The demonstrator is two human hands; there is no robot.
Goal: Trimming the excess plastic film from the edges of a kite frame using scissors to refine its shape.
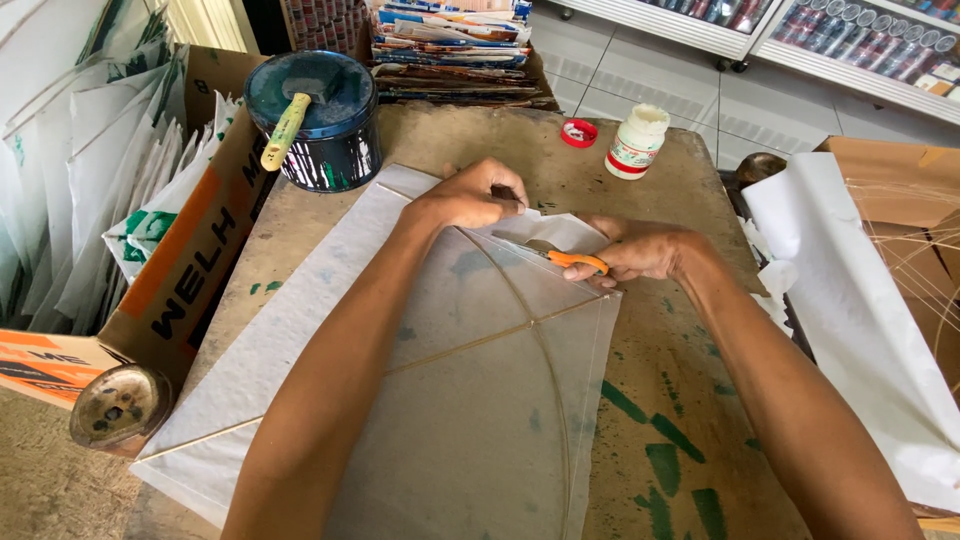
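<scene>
I see the kite (480, 400) has its sticks on already, and near the middle top my right hand (640, 252) grips orange scissors (575, 260) while my left hand (475, 195) pinches the paper corner, not yet trimmed.

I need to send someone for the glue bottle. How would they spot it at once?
Start at the worn brown table where the kite lies. Look to its far edge, beyond the right hand. The bottle stands upright there, small and white, its red cap lying loose beside it.
</scene>
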